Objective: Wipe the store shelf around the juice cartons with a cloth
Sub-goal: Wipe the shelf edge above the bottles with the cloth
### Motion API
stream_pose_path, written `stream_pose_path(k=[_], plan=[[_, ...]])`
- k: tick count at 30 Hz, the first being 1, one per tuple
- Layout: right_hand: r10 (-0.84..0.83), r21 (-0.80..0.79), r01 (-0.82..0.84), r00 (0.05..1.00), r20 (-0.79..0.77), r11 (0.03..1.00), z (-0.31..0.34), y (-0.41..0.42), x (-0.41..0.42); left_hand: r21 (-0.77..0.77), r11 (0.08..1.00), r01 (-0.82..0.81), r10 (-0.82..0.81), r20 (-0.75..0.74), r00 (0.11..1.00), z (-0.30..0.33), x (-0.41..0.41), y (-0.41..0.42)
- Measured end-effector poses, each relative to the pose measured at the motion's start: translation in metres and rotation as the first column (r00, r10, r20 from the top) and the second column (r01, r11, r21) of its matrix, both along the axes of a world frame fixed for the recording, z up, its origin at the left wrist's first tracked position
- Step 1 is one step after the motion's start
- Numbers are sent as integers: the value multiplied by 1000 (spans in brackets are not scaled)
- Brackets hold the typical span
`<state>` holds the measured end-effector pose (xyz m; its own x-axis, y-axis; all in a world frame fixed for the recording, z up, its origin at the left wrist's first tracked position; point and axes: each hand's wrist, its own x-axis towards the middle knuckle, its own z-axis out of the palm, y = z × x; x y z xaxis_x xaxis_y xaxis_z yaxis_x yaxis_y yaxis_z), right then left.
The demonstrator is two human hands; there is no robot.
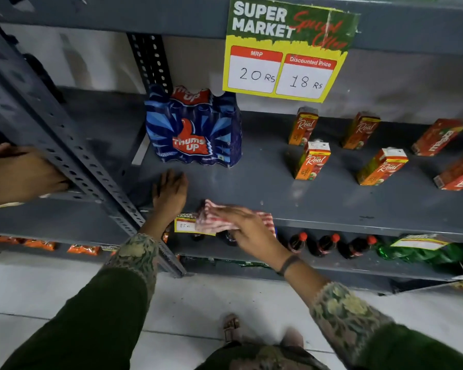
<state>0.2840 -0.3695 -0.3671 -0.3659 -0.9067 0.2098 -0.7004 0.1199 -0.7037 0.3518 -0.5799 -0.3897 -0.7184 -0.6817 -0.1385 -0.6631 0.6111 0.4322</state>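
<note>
A grey metal shelf [251,182] carries several small red-and-orange juice cartons [312,161] standing apart on its right half. My right hand [241,222] presses flat on a red-and-white striped cloth [211,217] at the shelf's front edge, left of the cartons. My left hand [170,192] lies flat on the bare shelf with fingers spread, just in front of a blue Thums Up bottle pack [193,129]. The cloth hangs a little over the front lip and covers part of a price tag [185,222].
A yellow and green price sign [286,49] hangs from the shelf above. A perforated upright post [72,161] runs diagonally at left, with another person's hand [19,174] beside it. Cola bottles [326,244] and green packs [417,252] fill the shelf below.
</note>
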Motion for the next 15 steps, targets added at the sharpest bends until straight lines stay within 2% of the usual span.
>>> stream_pose_path(k=[1, 2, 3, 4, 5, 6, 7, 8, 9, 11, 12, 13, 15], plan=[[-105, -68, 124, 967, 232, 990, 5, 8, 3, -57, 998, 9, -13, -72, 997, 1, 2, 6], [-193, -99, 279, 841, 506, 955, 13, 15, 5, -66, 998, -12, -1, -200, 980, 8, 4, 17], [-229, -86, 429, 630, 742, 899, 21, 23, 4, -49, 998, -43, 24, -330, 944, 15, 6, 32], [-213, -39, 538, 399, 892, 842, 26, 31, 1, -56, 997, -47, 19, -425, 905, 23, 7, 50], [-170, 20, 597, 196, 966, 802, 29, 39, -4, -31, 999, -29, 12, -464, 886, 29, 7, 72], [-131, 58, 623, 72, 989, 780, 30, 48, -11, 43, 999, 15, 8, -485, 875, 32, 6, 93], [-100, 80, 638, -6, 995, 766, 32, 57, -16, 189, 980, 60, 44, -502, 864, 37, 4, 115], [-71, 85, 647, -49, 996, 758, 34, 66, -21, 389, 915, 107, 112, -500, 859, 42, 1, 135], [-52, 91, 662, -79, 996, 744, 35, 76, -26, 574, 807, 140, 183, -469, 864, 47, -3, 154], [-54, 114, 693, -108, 993, 711, 35, 98, -34, 832, 524, 181, 236, -346, 908, 52, -10, 183], [-63, 123, 704, -111, 992, 699, 35, 111, -38, 892, 406, 200, 227, -310, 923, 56, -13, 196], [-64, 122, 710, -108, 992, 693, 36, 126, -42, 912, 343, 225, 201, -305, 931, 57, -15, 208], [-109, 119, 727, -61, 992, 676, 36, 159, -51, 911, 326, 253, 154, -315, 937, 59, -21, 232]])
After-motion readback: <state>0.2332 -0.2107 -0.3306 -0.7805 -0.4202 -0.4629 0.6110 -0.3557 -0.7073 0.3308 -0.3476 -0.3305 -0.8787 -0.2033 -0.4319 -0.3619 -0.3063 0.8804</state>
